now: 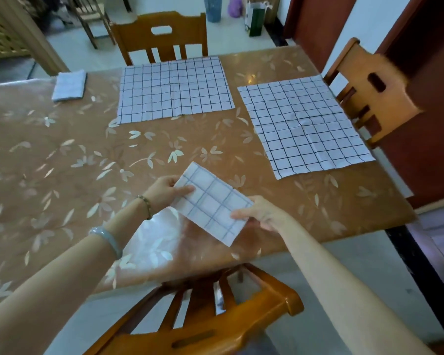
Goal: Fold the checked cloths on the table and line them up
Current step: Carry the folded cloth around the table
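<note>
Tabletop [62, 155] with leaf pattern. One folded cloth [69, 85] far left. Left hand [164, 192], right hand [260, 213] pinch half-folded cloth [210, 203] at near edge. Two flat cloths [174, 89] [303, 124] remain.

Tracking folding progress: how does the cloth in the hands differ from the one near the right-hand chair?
The held cloth is folded into a small rectangle; the right cloth lies spread open. The held cloth is gripped by left hand and right hand; the right cloth rests untouched on the table. Both are white with dark checks.
</note>
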A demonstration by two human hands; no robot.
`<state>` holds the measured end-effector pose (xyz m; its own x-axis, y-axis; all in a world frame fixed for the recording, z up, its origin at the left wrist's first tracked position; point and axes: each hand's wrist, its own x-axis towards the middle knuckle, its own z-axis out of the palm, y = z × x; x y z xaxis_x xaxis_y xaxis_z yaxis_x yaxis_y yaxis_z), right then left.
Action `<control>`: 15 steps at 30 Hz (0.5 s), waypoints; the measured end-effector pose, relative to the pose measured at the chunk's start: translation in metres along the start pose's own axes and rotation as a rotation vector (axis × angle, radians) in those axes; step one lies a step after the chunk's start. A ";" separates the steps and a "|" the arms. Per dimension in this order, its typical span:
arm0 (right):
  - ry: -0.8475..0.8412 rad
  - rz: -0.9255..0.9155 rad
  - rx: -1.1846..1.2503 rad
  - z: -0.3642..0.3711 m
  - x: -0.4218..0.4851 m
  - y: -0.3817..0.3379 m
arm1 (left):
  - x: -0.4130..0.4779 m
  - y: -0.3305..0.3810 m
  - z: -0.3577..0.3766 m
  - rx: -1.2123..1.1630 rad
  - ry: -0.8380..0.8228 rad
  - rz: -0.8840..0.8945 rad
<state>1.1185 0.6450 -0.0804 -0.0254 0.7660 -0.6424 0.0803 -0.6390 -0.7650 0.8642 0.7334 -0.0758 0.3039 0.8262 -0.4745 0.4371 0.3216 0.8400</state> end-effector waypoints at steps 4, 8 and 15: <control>0.093 -0.021 0.347 0.003 -0.039 -0.005 | -0.039 0.011 0.008 -0.136 -0.023 0.022; 0.208 -0.017 0.527 0.008 -0.086 -0.005 | -0.081 0.018 0.027 -0.257 -0.042 -0.004; 0.357 0.055 0.608 0.004 -0.173 0.025 | -0.144 0.037 0.078 -0.354 -0.067 -0.024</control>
<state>1.1206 0.4967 0.0116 0.2997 0.6415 -0.7061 -0.5014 -0.5238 -0.6887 0.9021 0.5900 0.0034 0.3570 0.7879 -0.5017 0.1282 0.4907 0.8618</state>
